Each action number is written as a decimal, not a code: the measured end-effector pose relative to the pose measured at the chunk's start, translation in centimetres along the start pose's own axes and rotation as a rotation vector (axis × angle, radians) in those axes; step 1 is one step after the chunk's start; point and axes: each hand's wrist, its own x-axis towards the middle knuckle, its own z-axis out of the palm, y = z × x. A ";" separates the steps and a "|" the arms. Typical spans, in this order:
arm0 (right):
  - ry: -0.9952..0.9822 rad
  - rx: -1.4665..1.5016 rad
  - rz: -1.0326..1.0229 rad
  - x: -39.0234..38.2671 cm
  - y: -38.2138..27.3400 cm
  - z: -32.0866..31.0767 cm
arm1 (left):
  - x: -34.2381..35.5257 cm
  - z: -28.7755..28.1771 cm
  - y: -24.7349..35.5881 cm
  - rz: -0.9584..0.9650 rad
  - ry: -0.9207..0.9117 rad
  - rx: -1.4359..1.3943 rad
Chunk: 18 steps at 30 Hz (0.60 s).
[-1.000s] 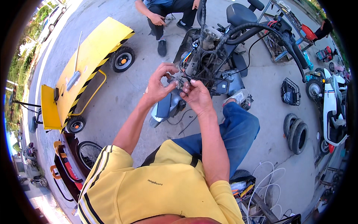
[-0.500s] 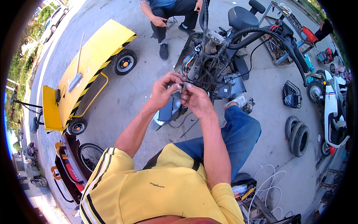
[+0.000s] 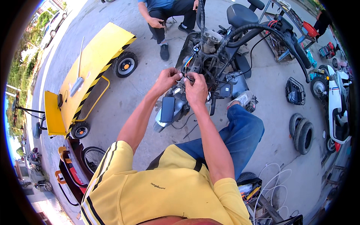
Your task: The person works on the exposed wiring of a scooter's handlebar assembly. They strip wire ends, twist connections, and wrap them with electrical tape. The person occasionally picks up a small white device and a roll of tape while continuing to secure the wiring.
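Note:
Both my hands meet at the front of a stripped electric scooter, its wiring and frame bare. My left hand pinches thumb against forefinger on a thin dark wire. My right hand closes its fingertips on the same wire, close beside the left ones. The wire's end and any joint in it are too small to make out. Just beyond my fingers, several coloured wires come out of the scooter. A dark phone lies on a silver-grey scooter panel below my left hand.
Across the scooter sits a person in dark trousers. To the left stands a yellow cart with a brush on it. Rightward are a black basket, loose tyres and a white scooter. A tool rack stands at far right.
My hands have moved slightly up, toward the scooter's coloured wires, and the right hand has turned more palm-down. The phone, partly hidden before, now shows fully.

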 end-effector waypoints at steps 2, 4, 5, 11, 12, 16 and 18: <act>0.020 -0.062 -0.029 0.1 0.2 0.2 | 0.3 -0.2 -0.2 0.009 -0.028 -0.005; -0.003 -0.089 -0.026 0.2 0.3 0.0 | 0.8 -0.4 0.1 -0.002 -0.059 0.059; -0.017 -0.100 -0.026 0.2 0.3 0.0 | 0.9 -0.6 0.4 -0.008 -0.071 0.092; 0.005 -0.159 -0.052 0.5 0.3 0.6 | 2.0 -1.0 0.6 0.014 -0.107 0.167; 0.020 -0.171 -0.064 0.6 0.3 0.8 | 2.1 -1.0 0.7 0.019 -0.104 0.200; 0.067 -0.214 -0.096 0.8 0.5 1.3 | 2.9 -1.2 0.5 0.043 -0.111 0.288; 0.081 -0.228 -0.107 0.8 0.5 1.5 | 3.2 -1.2 0.5 0.057 -0.110 0.329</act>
